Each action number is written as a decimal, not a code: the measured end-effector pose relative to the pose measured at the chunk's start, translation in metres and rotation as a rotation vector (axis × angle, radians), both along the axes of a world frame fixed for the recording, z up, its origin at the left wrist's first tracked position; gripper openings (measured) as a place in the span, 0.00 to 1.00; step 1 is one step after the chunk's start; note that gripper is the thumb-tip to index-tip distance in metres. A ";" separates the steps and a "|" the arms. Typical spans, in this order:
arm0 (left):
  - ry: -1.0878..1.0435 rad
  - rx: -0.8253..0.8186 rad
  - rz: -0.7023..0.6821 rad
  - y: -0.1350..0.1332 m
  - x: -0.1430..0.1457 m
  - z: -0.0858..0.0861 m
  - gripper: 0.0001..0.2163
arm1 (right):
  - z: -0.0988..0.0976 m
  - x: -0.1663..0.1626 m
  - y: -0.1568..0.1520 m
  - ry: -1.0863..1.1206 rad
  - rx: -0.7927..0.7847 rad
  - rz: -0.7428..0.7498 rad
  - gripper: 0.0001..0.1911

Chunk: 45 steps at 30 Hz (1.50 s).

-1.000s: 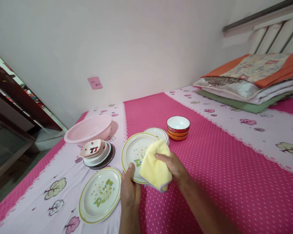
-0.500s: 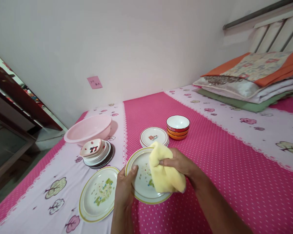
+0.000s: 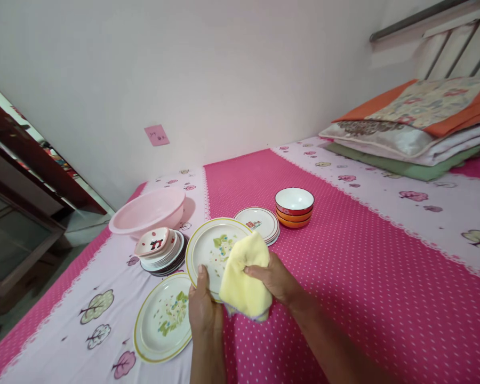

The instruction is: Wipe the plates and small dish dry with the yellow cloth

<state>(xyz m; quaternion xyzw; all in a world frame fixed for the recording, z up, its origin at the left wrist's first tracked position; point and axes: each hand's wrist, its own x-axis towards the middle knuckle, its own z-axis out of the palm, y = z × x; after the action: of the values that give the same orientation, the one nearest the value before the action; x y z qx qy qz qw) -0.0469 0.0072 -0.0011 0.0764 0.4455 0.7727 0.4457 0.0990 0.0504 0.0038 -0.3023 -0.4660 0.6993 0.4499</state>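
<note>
Plate [image 3: 206, 242] with a yellow rim is held tilted above the bed [image 3: 368, 277], its near edge clasped by the fingers of the left hand [image 3: 204, 304]. Yellow cloth [image 3: 242, 285] is pinched in the fingers of the right hand [image 3: 280, 280] and held over the plate's right side. A second plate [image 3: 164, 322] is laid at left; beyond are set small plates [image 3: 262, 224], stacked bowls [image 3: 294, 213], piled dishes [image 3: 164, 256] and a pink basin [image 3: 150, 213].
</note>
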 end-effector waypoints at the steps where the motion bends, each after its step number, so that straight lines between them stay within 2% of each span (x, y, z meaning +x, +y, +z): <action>1: 0.020 0.001 -0.067 0.001 0.000 -0.001 0.13 | 0.000 0.002 0.000 -0.056 0.053 -0.065 0.19; 2: 0.049 -0.011 -0.114 0.002 -0.001 -0.002 0.13 | 0.001 0.005 0.000 -0.122 0.120 -0.137 0.17; 4: 0.102 -0.053 -0.124 0.002 -0.001 -0.001 0.14 | 0.005 0.013 -0.001 -0.268 0.300 -0.267 0.16; 6: 0.080 -0.036 -0.126 0.000 -0.001 0.006 0.18 | 0.010 0.019 -0.003 -0.401 0.541 -0.332 0.20; 8: -0.017 0.076 -0.206 -0.004 -0.001 0.016 0.24 | 0.014 0.021 -0.005 -0.496 0.816 -0.314 0.26; 10: -0.118 0.162 -0.281 -0.008 -0.003 0.025 0.25 | 0.014 0.020 -0.005 -0.568 1.053 -0.273 0.28; 13: -0.206 0.076 -0.244 -0.010 -0.010 0.028 0.17 | 0.007 0.015 -0.002 -0.674 1.220 -0.205 0.27; 16: -0.267 0.026 -0.240 -0.009 -0.019 0.022 0.25 | -0.005 0.012 0.000 -0.758 1.228 -0.181 0.25; 20: -0.305 0.114 -0.282 -0.009 -0.024 0.013 0.30 | -0.015 0.020 0.003 -0.795 1.213 -0.162 0.31; 23: -0.323 0.146 -0.285 -0.009 -0.024 0.008 0.31 | -0.008 0.030 0.004 -0.798 1.145 -0.104 0.27; 27: -0.311 0.206 -0.226 -0.009 -0.024 0.003 0.32 | 0.015 0.035 0.002 -0.735 0.957 -0.065 0.20; 30: -0.305 0.250 -0.261 -0.009 -0.024 0.000 0.32 | 0.022 0.033 0.003 -0.666 0.860 -0.162 0.16; 34: -0.320 0.251 -0.267 -0.010 -0.021 0.000 0.32 | 0.014 0.040 0.014 -0.694 0.714 -0.439 0.08; 36: -0.301 0.275 -0.301 -0.011 -0.017 -0.001 0.34 | 0.011 0.047 0.019 -0.729 0.638 -0.545 0.08; 39: -0.287 0.294 -0.329 -0.011 -0.010 -0.001 0.37 | 0.011 0.052 0.021 -0.692 0.630 -0.560 0.10; 45: -0.252 0.251 -0.316 -0.012 -0.002 0.007 0.37 | 0.014 0.030 0.008 -0.529 0.793 -0.521 0.17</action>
<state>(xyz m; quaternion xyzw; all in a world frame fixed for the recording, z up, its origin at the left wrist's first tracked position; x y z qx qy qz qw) -0.0485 -0.0048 0.0054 0.1029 0.2691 0.7462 0.6002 0.1292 0.0582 0.0181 -0.3806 -0.7009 0.2352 0.5555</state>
